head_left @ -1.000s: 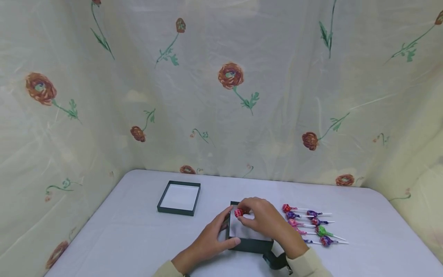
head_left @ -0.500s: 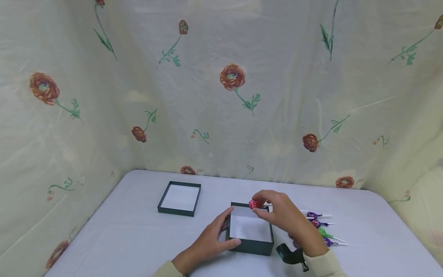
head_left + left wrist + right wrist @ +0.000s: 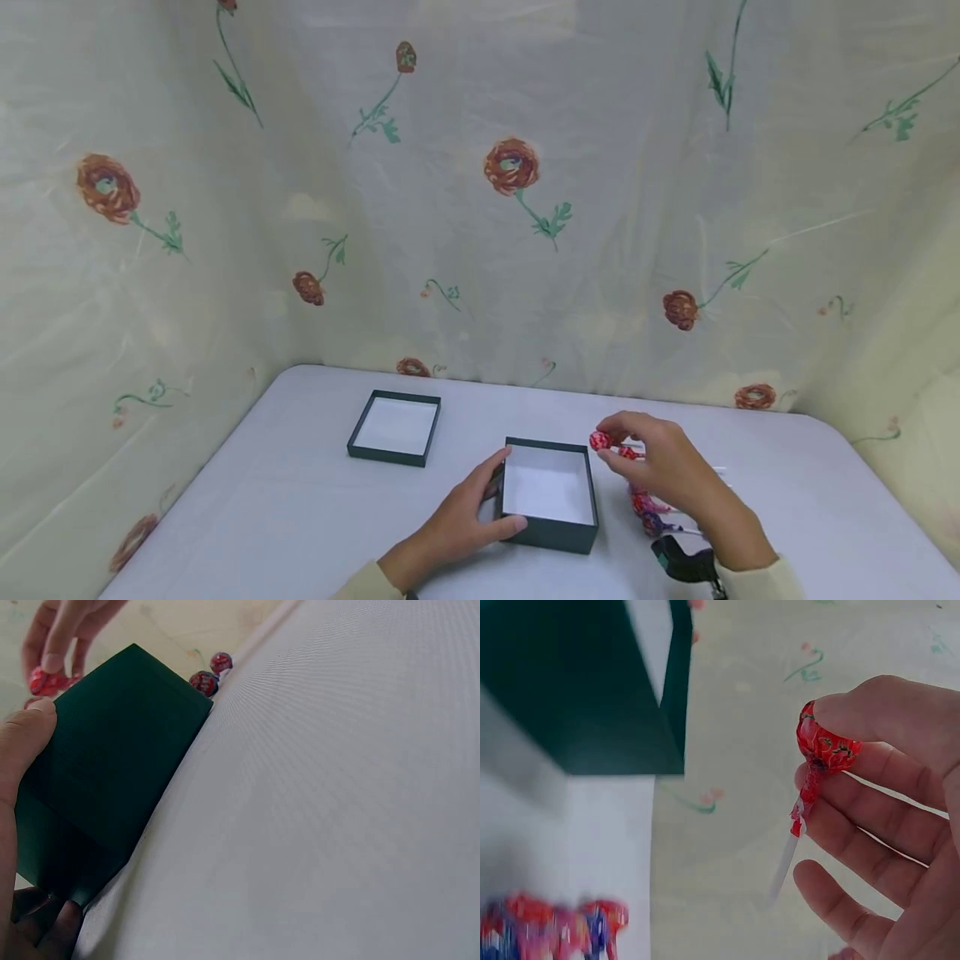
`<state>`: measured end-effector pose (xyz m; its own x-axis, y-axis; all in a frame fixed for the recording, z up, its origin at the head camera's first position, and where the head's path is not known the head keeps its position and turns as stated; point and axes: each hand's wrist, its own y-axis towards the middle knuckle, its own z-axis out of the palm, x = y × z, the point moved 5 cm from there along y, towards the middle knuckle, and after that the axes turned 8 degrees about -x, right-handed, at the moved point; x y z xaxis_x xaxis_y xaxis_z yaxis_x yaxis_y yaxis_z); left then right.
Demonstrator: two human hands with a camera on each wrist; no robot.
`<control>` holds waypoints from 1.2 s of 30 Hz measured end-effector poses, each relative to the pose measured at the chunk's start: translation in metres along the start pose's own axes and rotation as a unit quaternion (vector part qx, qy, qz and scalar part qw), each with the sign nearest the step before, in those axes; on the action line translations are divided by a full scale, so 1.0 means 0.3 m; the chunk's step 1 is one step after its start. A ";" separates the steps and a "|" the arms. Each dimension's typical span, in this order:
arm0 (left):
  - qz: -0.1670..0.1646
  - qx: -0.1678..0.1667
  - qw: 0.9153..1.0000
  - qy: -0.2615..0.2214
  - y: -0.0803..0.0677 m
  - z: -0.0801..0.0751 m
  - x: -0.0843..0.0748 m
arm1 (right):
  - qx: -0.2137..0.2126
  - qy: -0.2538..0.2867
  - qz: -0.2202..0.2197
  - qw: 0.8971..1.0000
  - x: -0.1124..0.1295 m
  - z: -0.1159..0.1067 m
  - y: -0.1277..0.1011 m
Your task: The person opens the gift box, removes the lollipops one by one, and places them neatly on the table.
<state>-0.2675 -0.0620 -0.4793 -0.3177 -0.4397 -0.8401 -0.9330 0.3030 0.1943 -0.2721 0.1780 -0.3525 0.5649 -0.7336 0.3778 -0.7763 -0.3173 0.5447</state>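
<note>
My left hand [image 3: 461, 521] holds the near-left corner of a dark green box [image 3: 551, 536], thumb on its front wall and fingers along its left side. The open box has a white inside with nothing in it. Just right of the box, my right hand [image 3: 671, 467] pinches a red-wrapped lollipop [image 3: 817, 754] by its round head between thumb and fingers. Its white stick slants down in the right wrist view. More wrapped lollipops [image 3: 652, 523] lie on the table under and behind this hand, partly hidden by it.
A shallow dark green lid [image 3: 386, 457] with a white inside lies at the back left of the white table [image 3: 285, 500]. A flower-printed curtain [image 3: 450, 208] hangs behind and at both sides. A black wrist camera [image 3: 682, 562] sits by the right forearm.
My right hand has carried the red lollipop from over the box to the right, past its edge, towards the other lollipops. The left hand stays on the box.
</note>
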 end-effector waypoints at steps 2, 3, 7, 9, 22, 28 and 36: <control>0.005 0.000 1.000 0.000 0.000 -0.009 -0.001 | -0.002 -0.013 -0.003 1.000 -0.014 -0.013 -0.009; 0.008 0.000 1.000 0.000 0.001 -0.014 -0.002 | -0.004 -0.020 -0.001 1.000 -0.023 -0.021 -0.014; 0.012 -0.002 1.000 -0.003 0.006 -0.027 -0.004 | -0.006 -0.039 0.012 0.999 -0.059 -0.052 -0.044; 0.008 -0.003 1.000 -0.005 0.006 -0.028 -0.001 | -0.002 -0.045 0.017 0.999 -0.073 -0.067 -0.065; 0.000 -0.003 1.000 -0.007 0.001 -0.013 0.010 | -0.036 -0.084 -0.031 0.995 -0.171 -0.134 -0.217; -0.004 0.000 1.000 -0.003 0.002 -0.015 0.006 | -0.008 -0.090 0.030 0.995 -0.239 -0.137 -0.281; -0.010 0.002 1.000 -0.009 -0.001 -0.013 -0.004 | 0.080 -0.105 0.146 0.980 -0.306 -0.126 -0.323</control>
<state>-0.2676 -0.0647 -0.4763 -0.2960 -0.4300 -0.8530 -0.9382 0.2986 0.1750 -0.2380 0.2988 -0.4117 0.2544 -0.9092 0.3295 -0.9399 -0.1522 0.3058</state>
